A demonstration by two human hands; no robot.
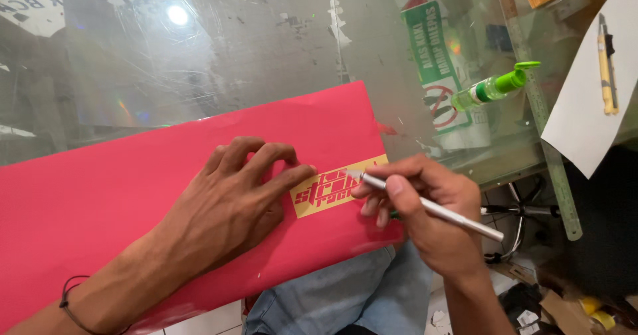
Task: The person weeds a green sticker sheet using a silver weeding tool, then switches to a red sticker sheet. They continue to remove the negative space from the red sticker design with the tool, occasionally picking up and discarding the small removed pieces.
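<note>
Craft knife at work on a red vinyl sheet

The right hand (425, 205) grips a silver craft knife (425, 205), tip on the yellow cut-out patch (339, 187) of the red vinyl sheet (133, 195). Just left of the patch, the left hand (232, 205) presses flat, fingers spread. Beyond the sheet, a green-capped bottle (495, 88) lies on the glass table (266, 42).

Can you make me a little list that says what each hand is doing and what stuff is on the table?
Left hand: pressing flat on the red sheet, fingertips beside the yellow patch
Right hand: holding a silver craft knife like a pen, tip at the yellow patch
Table: glass, scratched
Also there: green-capped bottle, long ruler, white paper with a yellow pen
</note>
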